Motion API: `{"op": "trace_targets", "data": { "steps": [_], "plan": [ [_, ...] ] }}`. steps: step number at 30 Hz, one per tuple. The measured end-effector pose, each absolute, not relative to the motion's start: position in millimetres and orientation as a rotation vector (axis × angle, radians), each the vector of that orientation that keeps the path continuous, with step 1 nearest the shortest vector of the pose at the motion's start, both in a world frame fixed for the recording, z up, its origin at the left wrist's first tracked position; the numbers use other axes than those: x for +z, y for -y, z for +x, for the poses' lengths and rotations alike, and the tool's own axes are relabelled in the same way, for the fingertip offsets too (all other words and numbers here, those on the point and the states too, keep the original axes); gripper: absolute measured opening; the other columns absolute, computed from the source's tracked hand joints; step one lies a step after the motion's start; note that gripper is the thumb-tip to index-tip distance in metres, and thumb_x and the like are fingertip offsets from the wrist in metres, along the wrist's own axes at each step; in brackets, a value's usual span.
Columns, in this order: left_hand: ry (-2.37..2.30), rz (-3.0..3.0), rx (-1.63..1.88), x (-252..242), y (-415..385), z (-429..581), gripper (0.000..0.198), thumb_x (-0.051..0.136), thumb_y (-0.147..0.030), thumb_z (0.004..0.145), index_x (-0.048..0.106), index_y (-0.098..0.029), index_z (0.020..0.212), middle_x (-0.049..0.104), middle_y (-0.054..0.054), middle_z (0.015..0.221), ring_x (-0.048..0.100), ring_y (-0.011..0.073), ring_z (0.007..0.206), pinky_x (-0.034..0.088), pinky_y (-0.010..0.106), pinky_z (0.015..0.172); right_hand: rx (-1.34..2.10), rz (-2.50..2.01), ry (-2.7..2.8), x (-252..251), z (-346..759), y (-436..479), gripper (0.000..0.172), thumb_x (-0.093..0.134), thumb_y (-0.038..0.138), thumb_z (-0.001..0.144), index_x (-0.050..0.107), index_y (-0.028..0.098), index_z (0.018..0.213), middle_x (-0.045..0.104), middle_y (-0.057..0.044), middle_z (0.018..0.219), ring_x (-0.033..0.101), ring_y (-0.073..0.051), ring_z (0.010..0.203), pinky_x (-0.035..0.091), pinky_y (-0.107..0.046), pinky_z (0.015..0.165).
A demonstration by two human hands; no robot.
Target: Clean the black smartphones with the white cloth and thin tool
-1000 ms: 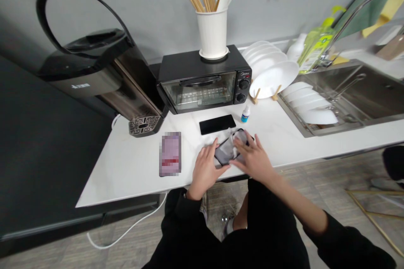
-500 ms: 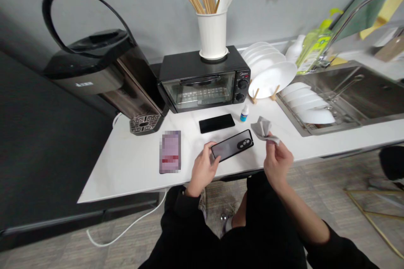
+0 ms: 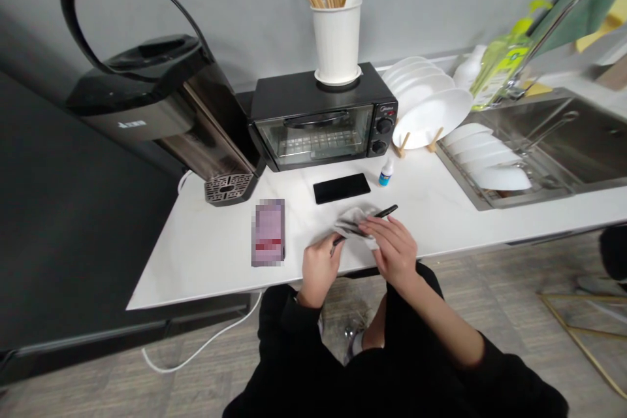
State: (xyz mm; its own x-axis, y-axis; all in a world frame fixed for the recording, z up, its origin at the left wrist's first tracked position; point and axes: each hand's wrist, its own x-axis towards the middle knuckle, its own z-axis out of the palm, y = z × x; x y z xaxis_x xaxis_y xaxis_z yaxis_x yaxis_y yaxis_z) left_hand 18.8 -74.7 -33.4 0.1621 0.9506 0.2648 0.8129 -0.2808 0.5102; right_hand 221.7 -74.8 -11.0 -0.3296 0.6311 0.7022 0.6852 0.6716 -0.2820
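Observation:
My left hand (image 3: 319,268) is closed on the near-left end of a black-rimmed phone case (image 3: 388,211), which is held tilted above the counter's front edge. My right hand (image 3: 396,251) presses a light grey cloth (image 3: 353,217) over the case, its fingers laid along the cloth. Most of the case is hidden under the cloth and fingers; only its two ends show. Just beyond my hands a black phone (image 3: 341,188) lies flat. To its right stands a small white bottle (image 3: 385,174) with a blue label.
A blurred-out pinkish rectangle (image 3: 268,233) lies on the white counter (image 3: 196,268), left of my hands. Behind are a tall black drinks machine (image 3: 147,91), a toaster oven (image 3: 318,134) bearing a chopstick holder (image 3: 337,39), and racked plates (image 3: 434,119). Bowls (image 3: 490,157) sit by the sink at right.
My right hand has moved left with the cloth and brought it onto the case. The case has turned from its back facing up to a steeper, edge-on tilt. The view has shifted slightly.

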Motion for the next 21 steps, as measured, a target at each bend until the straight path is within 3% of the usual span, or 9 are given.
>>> {"op": "trace_targets", "data": {
  "steps": [4, 9, 12, 16, 18, 21],
  "plan": [
    [-1.724, 2.221, 0.756, -41, 75, 17, 0.022, 0.061, -0.008, 0.088, 0.071, -0.019, 0.072, 0.074, 0.008, 0.071, 0.073, 0.0241, 0.069, 0.057, 0.034, 0.070, -0.095, -0.918, 2.295, -5, 222, 72, 0.052, 0.044, 0.017, 0.106, 0.051, 0.020, 0.157, 0.064, -0.008, 0.151, 0.054, -0.022, 0.147, 0.035, -0.045, 0.128],
    [-1.701, 2.228, 0.771, -48, 75, 15, 0.018, 0.062, -0.006, 0.080, 0.076, -0.018, 0.083, 0.077, 0.010, 0.080, 0.075, 0.0267, 0.075, 0.059, 0.036, 0.073, -0.123, -0.780, 2.501, -18, 205, 81, 0.061, 0.050, 0.029, 0.105, 0.040, 0.014, 0.163, 0.055, -0.014, 0.160, 0.040, -0.028, 0.156, 0.027, -0.052, 0.130],
    [-1.666, 2.217, 0.836, -40, 75, 17, 0.024, 0.058, -0.007, 0.091, 0.078, -0.018, 0.100, 0.080, 0.010, 0.094, 0.077, 0.0242, 0.089, 0.061, 0.034, 0.085, -0.194, -0.890, 2.446, -23, 220, 72, 0.069, 0.054, 0.034, 0.105, 0.031, 0.017, 0.168, 0.059, -0.015, 0.155, 0.045, -0.030, 0.152, 0.022, -0.056, 0.131],
    [-1.475, 2.144, 1.042, -29, 74, 21, 0.026, 0.055, -0.018, 0.105, 0.073, -0.024, 0.124, 0.080, 0.006, 0.113, 0.076, 0.0201, 0.104, 0.060, 0.032, 0.094, -0.194, -1.154, 2.285, -17, 240, 61, 0.076, 0.053, 0.046, 0.106, 0.024, 0.015, 0.170, 0.060, -0.019, 0.151, 0.048, -0.034, 0.149, 0.024, -0.058, 0.129],
    [-1.470, 2.147, 1.067, -28, 73, 21, 0.024, 0.056, -0.019, 0.105, 0.073, -0.023, 0.121, 0.080, 0.005, 0.109, 0.076, 0.0196, 0.099, 0.060, 0.031, 0.091, -0.150, -1.185, 2.272, -14, 233, 64, 0.080, 0.050, 0.054, 0.106, 0.024, 0.013, 0.169, 0.056, -0.020, 0.155, 0.043, -0.037, 0.152, 0.024, -0.062, 0.128],
    [-1.582, 2.195, 1.007, -33, 72, 19, 0.019, 0.058, -0.012, 0.099, 0.076, -0.019, 0.099, 0.078, 0.006, 0.090, 0.076, 0.0208, 0.084, 0.060, 0.031, 0.080, -0.082, -1.022, 2.422, -15, 213, 73, 0.091, 0.048, 0.068, 0.102, 0.027, 0.009, 0.167, 0.049, -0.021, 0.162, 0.032, -0.038, 0.158, 0.023, -0.062, 0.129]
  ]
}}
